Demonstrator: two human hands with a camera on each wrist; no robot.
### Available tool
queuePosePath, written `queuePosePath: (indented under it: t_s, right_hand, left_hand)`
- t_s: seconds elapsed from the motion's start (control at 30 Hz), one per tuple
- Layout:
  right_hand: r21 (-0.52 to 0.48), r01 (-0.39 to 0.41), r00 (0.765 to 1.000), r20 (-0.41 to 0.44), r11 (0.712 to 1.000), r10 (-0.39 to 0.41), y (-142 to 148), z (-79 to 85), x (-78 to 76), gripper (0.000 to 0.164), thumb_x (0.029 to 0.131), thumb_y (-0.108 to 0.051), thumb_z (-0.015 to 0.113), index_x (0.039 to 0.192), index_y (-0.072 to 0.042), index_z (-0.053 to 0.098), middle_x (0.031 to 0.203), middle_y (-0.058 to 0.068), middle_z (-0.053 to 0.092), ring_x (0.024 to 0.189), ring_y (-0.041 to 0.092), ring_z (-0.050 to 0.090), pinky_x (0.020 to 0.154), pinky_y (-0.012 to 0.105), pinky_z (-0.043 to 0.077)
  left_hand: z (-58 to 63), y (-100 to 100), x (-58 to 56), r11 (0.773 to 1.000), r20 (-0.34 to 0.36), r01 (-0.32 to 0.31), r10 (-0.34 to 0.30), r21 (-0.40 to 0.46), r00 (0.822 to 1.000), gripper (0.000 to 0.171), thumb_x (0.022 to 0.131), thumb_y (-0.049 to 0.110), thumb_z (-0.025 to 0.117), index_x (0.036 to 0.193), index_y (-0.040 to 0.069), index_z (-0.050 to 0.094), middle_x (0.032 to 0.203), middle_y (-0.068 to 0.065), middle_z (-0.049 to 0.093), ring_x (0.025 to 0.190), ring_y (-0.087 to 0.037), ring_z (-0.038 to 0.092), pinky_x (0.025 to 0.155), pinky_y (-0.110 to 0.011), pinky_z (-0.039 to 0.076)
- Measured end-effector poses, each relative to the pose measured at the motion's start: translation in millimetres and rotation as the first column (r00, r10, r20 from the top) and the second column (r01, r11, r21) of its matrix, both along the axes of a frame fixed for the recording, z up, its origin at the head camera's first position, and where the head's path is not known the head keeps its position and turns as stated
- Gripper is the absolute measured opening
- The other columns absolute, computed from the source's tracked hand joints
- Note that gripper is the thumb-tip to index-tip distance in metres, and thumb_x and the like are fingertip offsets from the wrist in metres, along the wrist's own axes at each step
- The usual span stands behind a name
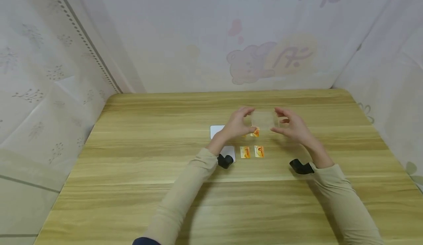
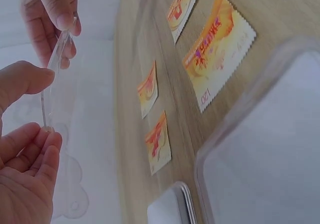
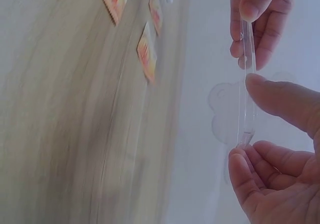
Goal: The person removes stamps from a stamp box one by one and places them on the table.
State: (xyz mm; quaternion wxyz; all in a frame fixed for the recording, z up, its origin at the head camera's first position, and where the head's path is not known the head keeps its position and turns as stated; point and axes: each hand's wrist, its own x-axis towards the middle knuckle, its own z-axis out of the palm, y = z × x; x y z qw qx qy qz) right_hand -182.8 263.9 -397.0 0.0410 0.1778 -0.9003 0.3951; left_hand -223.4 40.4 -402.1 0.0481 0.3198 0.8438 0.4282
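Both hands hold up a thin, clear plastic case between them, over the far part of the table. My left hand pinches its left end between thumb and fingers. At the opposite end, the thumb and fingers of my right hand grip it the same way. Edge-on in the right wrist view, the clear case looks narrow and see-through. Below lie several orange and white stamps with toothed edges, among them one stamp and another stamp nearer me. A further stamp is partly covered by my left hand.
Left of the stamps, a white rounded rectangle lies under my left wrist, with a second white rectangle nearer me. Both wrists carry black camera mounts, such as the right mount. A pale printed curtain hangs behind the wooden table.
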Motion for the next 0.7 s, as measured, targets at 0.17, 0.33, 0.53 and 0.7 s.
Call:
queuePosePath:
  t_s: [0.17,0.33,0.53,0.7]
  right_hand:
    - [-0.011,-0.002,1.0,-0.025,1.0,0.002,-7.3,1.3,0.3,0.068,0.072,0.006,0.076,0.13,0.016,0.041,0.122,0.033,0.047,0.109,0.042,0.047,0.084,0.05,0.045]
    - [-0.03,-0.017,0.999,-0.048,0.999,0.016,-14.0,0.9,-1.0,0.068,0.071,0.009,0.076,0.129,0.017,0.041,0.12,0.033,0.048,0.108,0.043,0.048,0.083,0.052,0.046]
    - [-0.039,-0.032,0.998,-0.056,0.999,0.029,-21.1,-0.1,-3.7,0.068,0.07,0.009,0.076,0.128,0.017,0.042,0.121,0.034,0.048,0.107,0.043,0.048,0.083,0.052,0.046]
    - [-0.05,-0.042,0.998,-0.047,0.998,0.039,-27.5,-0.1,-5.9,0.069,0.07,0.008,0.077,0.129,0.016,0.042,0.122,0.034,0.048,0.108,0.043,0.048,0.083,0.052,0.046]
  left_hand:
    - [1.2,-8.1,2.4,0.999,0.004,-0.001,0.001,0.039,1.0,0.065,0.074,0.005,0.075,0.131,-0.007,0.046,0.128,-0.02,0.051,0.114,-0.027,0.05,0.097,-0.027,0.04]
    - [0.9,-15.6,4.0,0.998,-0.009,-0.012,0.012,0.066,1.0,0.065,0.074,0.004,0.075,0.131,-0.009,0.046,0.128,-0.018,0.051,0.113,-0.027,0.051,0.098,-0.026,0.04]
    - [2.3,-24.6,6.2,0.997,-0.007,-0.023,0.023,0.077,1.0,0.065,0.074,0.004,0.075,0.131,-0.007,0.046,0.128,-0.02,0.051,0.114,-0.027,0.049,0.098,-0.028,0.04]
    - [2.5,-30.8,6.2,0.996,-0.02,-0.034,0.036,0.076,0.999,0.064,0.073,0.003,0.075,0.131,-0.006,0.047,0.126,-0.021,0.051,0.113,-0.028,0.05,0.098,-0.029,0.04]
